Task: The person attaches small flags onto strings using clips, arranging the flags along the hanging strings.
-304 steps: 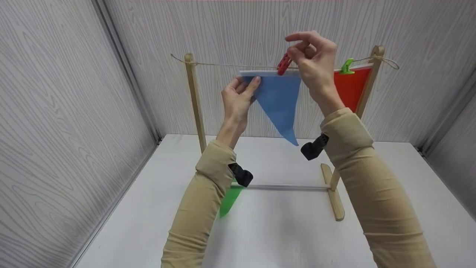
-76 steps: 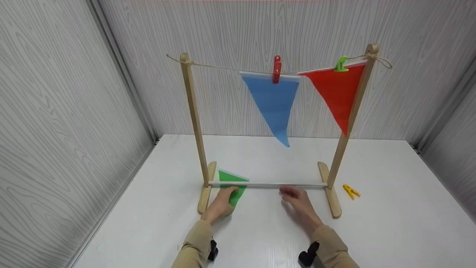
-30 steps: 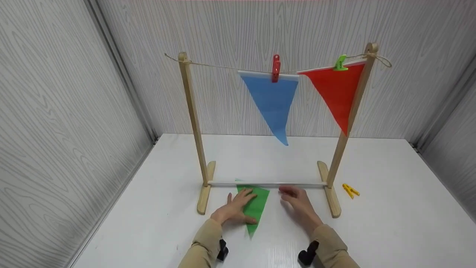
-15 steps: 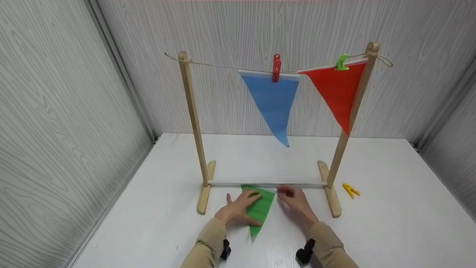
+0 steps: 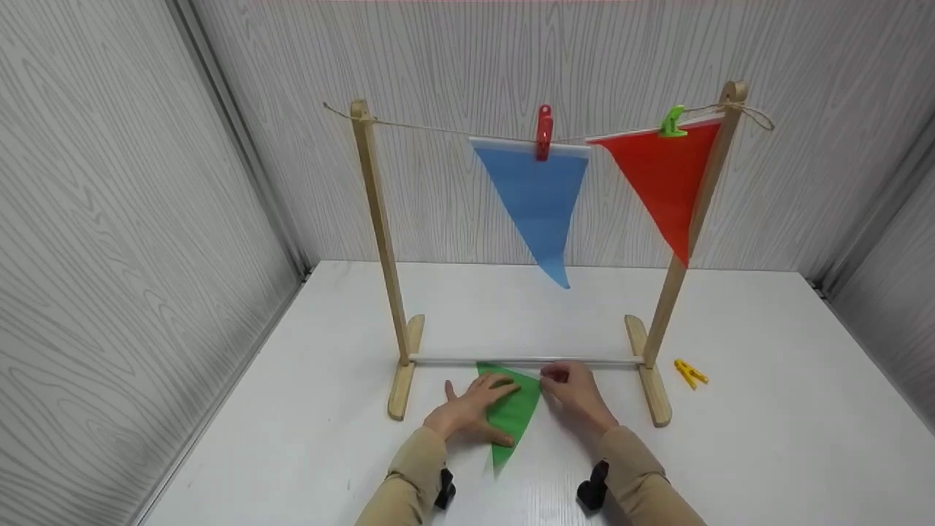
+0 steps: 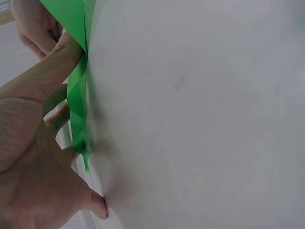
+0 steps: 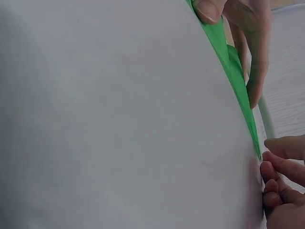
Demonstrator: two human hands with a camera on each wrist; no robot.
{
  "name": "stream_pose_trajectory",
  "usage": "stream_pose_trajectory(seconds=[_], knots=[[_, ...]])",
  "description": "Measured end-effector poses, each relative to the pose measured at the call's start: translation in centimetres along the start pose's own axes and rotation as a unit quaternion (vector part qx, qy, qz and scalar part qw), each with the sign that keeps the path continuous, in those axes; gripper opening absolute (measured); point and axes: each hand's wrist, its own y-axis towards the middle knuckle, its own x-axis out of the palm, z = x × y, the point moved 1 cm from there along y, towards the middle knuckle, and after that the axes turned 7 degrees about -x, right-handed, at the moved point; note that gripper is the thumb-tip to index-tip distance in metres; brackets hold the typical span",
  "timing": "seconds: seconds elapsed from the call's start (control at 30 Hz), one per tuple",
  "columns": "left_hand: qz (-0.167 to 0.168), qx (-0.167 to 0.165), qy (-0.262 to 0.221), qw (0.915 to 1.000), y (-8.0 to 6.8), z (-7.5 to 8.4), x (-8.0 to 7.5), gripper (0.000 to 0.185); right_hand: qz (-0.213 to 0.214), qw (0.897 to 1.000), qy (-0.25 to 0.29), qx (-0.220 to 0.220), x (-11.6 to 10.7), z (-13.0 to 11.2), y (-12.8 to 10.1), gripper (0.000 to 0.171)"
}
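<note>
The green pennant (image 5: 517, 409) lies on the white table (image 5: 292, 409) under the spread left hand (image 5: 471, 410); the right hand (image 5: 573, 391) pinches its right corner. The white crossbar (image 5: 511, 359) runs just behind. Above, on the string (image 5: 424, 128), a red peg (image 5: 543, 131) holds the blue pennant (image 5: 542, 193); a lime clip (image 5: 672, 122) holds the red one. A yellow peg (image 5: 687, 371) lies rightward.

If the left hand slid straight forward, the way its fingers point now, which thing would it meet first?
Probably the right hand, at a corner of the green flag on which the left hand rests; exact depth is hard to judge.
</note>
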Motion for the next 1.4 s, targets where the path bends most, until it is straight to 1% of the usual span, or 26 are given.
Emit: stream_pose_trajectory(seconds=[0.17, 0.37, 0.57, 0.7, 0.87, 1.07, 1.27, 1.4], knots=[[-0.003, -0.004, 0.0, 1.0, -0.14, 0.13, 0.08, 0.09, -0.008, 1.0, -0.023, 0.014, 0.11, -0.27, 0.09, 0.012], [-0.002, 0.0, -0.008, 1.0, -0.22, 0.11, 0.2, 0.089, -0.007, 0.999, -0.044, 0.011, 0.18, -0.48, 0.21, 0.01], [-0.004, 0.003, -0.017, 0.9998, -0.19, 0.0, 0.14, 0.09, -0.006, 0.999, -0.039, 0.009, 0.21, -0.4, 0.29, 0.006], [-0.002, 0.009, -0.013, 0.9999, -0.1, -0.11, 0.09, 0.092, -0.003, 0.999, -0.046, -0.012, 0.21, -0.36, 0.35, 0.004], [-0.008, 0.009, -0.016, 0.9998, -0.18, -0.24, 0.11, 0.095, -0.005, 0.998, -0.056, -0.029, 0.26, -0.28, 0.44, 0.005], [-0.01, 0.008, -0.022, 0.9997, -0.23, -0.35, 0.17, 0.098, -0.012, 0.998, -0.059, -0.017, 0.22, -0.23, 0.49, 0.008], [-0.007, 0.014, -0.023, 0.9996, -0.15, -0.46, 0.3, 0.097, -0.015, 0.998, -0.063, -0.012, 0.21, -0.16, 0.54, 0.009], [-0.004, 0.014, -0.022, 0.9997, -0.1, -0.49, 0.26, 0.097, -0.011, 0.998, -0.052, -0.016, 0.19, -0.16, 0.52, 0.004]])
